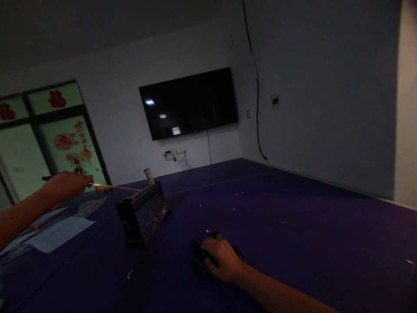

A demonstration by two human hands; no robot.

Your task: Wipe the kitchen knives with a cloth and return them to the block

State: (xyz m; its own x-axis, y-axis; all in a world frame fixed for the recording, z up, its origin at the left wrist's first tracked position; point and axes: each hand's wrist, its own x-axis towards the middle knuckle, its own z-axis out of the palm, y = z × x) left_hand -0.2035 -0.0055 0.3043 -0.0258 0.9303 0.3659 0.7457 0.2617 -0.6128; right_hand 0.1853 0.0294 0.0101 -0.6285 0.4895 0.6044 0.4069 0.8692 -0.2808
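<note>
My left hand [67, 184] is closed around the dark handle of a long thin metal rod [117, 187]. The rod's far end reaches the top of a black box [130, 221] with a clear side panel, standing upright on feet. From the box's top a small patterned piece [149, 176] sticks up at a tilt. Nearer to me, my right hand [223, 258] is closed on a dark object [202, 258] resting on the table. Poor light and my fingers hide that object's exact kind.
The purple table [276, 226] carries small white scraps. At left lie printed paper [61, 234] and clear plastic wrap [89, 207]. A black cable [257, 108] hangs along the right wall, and a television [190, 104] is mounted at the back.
</note>
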